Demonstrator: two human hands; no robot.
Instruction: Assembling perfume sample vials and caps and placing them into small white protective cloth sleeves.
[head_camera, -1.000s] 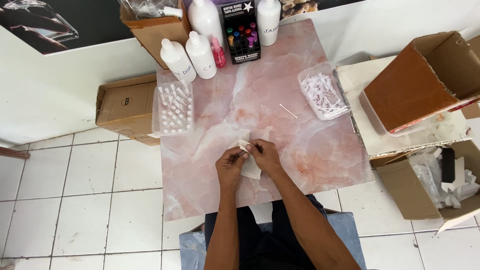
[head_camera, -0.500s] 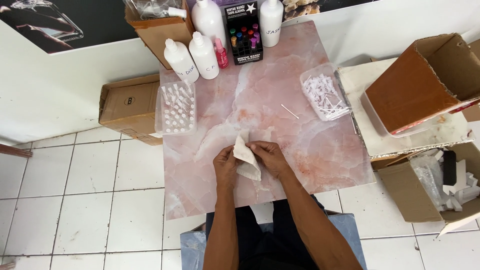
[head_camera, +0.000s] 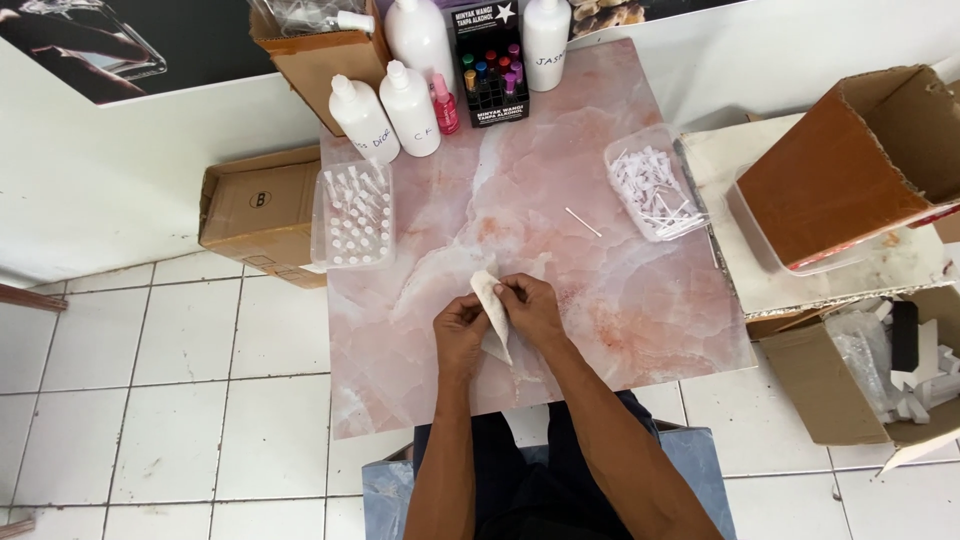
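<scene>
Both of my hands hold a small white cloth (head_camera: 492, 308) over the near middle of a pink marble-patterned table (head_camera: 560, 180). My left hand (head_camera: 460, 335) grips the cloth's lower left side. My right hand (head_camera: 530, 310) pinches its upper right edge. The cloth stands up in a folded, pointed shape between my fingers. A thin white stick (head_camera: 583, 222) lies alone on the tabletop beyond my right hand.
A clear tray of small vials (head_camera: 353, 213) sits at the table's left edge, a clear tray of white sticks (head_camera: 655, 184) at the right. White bottles (head_camera: 408, 106) and a black box of coloured vials (head_camera: 490, 62) stand at the back. Cardboard boxes (head_camera: 255, 212) flank the table.
The cloth, first low and bunched between my hands, has been lifted and pulled out into a longer pointed shape. My hands stay at the same spot.
</scene>
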